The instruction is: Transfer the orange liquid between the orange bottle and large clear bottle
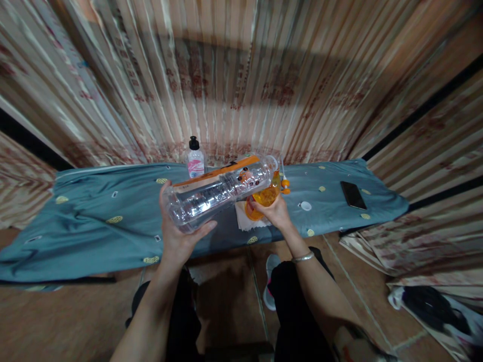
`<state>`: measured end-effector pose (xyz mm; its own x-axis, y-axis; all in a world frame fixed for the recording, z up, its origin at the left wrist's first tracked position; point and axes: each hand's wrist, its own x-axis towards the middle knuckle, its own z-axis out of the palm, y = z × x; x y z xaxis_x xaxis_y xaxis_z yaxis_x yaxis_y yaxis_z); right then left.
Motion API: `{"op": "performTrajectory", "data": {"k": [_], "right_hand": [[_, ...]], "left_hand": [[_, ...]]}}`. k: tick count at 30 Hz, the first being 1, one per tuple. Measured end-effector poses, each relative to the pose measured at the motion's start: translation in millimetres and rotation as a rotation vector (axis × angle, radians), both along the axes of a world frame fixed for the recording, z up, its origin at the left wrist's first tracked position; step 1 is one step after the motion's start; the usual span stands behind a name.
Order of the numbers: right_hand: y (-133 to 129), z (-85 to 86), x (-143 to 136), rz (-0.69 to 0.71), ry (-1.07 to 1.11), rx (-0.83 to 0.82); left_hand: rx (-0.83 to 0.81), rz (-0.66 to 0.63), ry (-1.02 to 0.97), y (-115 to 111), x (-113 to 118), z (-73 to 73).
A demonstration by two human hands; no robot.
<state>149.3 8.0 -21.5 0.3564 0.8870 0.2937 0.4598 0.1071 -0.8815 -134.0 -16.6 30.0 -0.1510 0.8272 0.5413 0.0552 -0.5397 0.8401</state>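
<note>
My left hand (184,236) is wrapped round the base of a large clear plastic bottle (211,193) with an orange label strip. The bottle lies nearly level, its mouth up and to the right. Close under that mouth, my right hand (277,213) grips a translucent orange container (267,196), which is tilted. Whether the two touch, I cannot tell. A small orange piece (286,187) shows just right of the container; whether it is attached is unclear. Beneath it lies a pale paper napkin (245,221). A white bottle cap (305,205) rests to the right.
A teal patterned cloth (124,201) covers the narrow bench. On it stand a small clear bottle with a black cap (193,146) at the back and a black phone (353,195) at the right. Striped curtains (226,75) hang close behind. A shoe (270,281) shows on the tiled floor.
</note>
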Motion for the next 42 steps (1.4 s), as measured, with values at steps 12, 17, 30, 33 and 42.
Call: {"op": "performTrajectory", "data": {"k": [12,17,30,33,42], "right_hand": [[0.0,-0.4,1.3,0.012,-0.016,-0.014],[0.4,-0.7,1.4,0.018,-0.01,-0.005],[0.1,0.1,1.3,0.01,-0.017,-0.024],[-1.0,2.9,0.0,-0.01,-0.005,-0.029],[-1.1,3.3,-0.8,0.004,0.003,-0.01]], "left_hand": [[-0.026,-0.008,0.02,-0.2,-2.2,-0.3],[-0.011,0.006,-0.007,0.4,-1.1,-2.3],[-0.006,-0.004,0.006,-0.4,-1.1,-0.1],[0.001,-0.008,0.005,0.0,-1.3,-0.1],[-0.016,0.031,0.034,-1.0,0.1,2.8]]}}
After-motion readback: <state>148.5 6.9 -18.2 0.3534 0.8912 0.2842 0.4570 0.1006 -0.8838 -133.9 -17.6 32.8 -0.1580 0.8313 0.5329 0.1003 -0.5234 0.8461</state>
